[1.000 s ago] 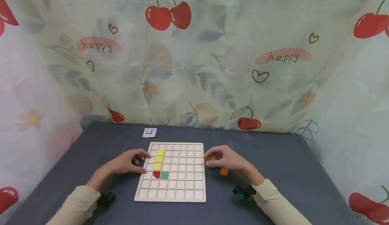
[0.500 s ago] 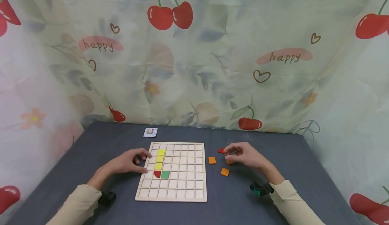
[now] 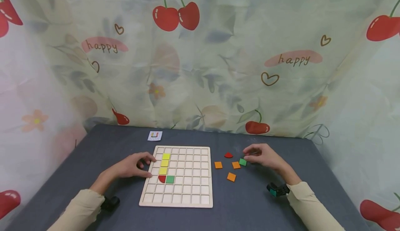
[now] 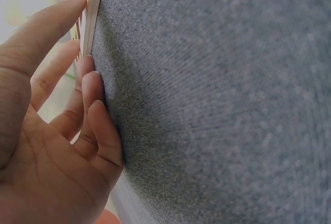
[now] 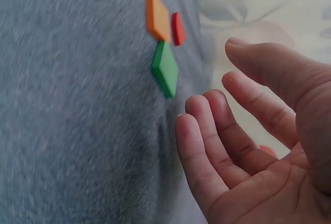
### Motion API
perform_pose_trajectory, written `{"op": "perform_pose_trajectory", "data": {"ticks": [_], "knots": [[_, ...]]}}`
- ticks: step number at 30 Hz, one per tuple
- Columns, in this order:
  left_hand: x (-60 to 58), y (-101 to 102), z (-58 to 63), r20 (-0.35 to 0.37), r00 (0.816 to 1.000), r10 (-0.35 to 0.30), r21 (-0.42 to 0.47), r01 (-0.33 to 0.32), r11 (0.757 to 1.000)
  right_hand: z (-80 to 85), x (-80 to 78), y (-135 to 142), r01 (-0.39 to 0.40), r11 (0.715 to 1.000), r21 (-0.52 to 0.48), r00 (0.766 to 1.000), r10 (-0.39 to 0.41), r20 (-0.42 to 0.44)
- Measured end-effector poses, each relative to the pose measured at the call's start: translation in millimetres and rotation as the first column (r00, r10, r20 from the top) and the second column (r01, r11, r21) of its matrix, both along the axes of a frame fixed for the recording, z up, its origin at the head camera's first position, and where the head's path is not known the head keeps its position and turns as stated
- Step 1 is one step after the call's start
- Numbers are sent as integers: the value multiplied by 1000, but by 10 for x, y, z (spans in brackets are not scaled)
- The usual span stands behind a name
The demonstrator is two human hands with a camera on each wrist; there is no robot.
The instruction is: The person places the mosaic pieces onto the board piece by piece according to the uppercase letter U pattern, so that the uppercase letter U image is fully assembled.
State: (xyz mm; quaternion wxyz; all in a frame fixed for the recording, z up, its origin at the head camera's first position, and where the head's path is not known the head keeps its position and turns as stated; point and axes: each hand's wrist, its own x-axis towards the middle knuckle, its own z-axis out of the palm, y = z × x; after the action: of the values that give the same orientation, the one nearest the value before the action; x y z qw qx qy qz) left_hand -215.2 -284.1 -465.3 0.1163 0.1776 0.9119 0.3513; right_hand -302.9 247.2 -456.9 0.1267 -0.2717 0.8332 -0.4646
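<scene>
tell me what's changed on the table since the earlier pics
The right hand has moved right, away from the board, uncovering a red piece and a green tile; whether it let go of anything is unclear. The left hand, board and yellow tiles stayed as they were.

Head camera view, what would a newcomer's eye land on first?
Probably the pair of cherries printed large and red on the backdrop, at top centre. Next, the pale grid board near the middle of the dark table, with three yellow tiles in a column on its left side. Then the three loose orange tiles, right of the board and near the right hand.
</scene>
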Motion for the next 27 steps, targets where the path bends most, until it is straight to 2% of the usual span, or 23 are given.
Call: {"op": "perform_pose_trajectory", "data": {"ticks": [5, 12, 17, 27], "knots": [[-10, -6, -10, 7, 1000, 5, -2, -5, 1000, -29, -34, 16, -1, 999, 53, 999, 3, -38], [-16, -14, -8, -2, 1000, -8, 0, 8, 1000, -107, -97, 33, -53, 996, 74, 996, 58, -63], [-20, -17, 0, 1, 1000, -11, -4, 11, 1000, -157, -133, 29, -59, 995, 85, 996, 64, -64], [-34, -23, -10, 13, 1000, -3, -10, 4, 1000, -210, -137, -30, -18, 987, 159, 993, 35, -109]]}}
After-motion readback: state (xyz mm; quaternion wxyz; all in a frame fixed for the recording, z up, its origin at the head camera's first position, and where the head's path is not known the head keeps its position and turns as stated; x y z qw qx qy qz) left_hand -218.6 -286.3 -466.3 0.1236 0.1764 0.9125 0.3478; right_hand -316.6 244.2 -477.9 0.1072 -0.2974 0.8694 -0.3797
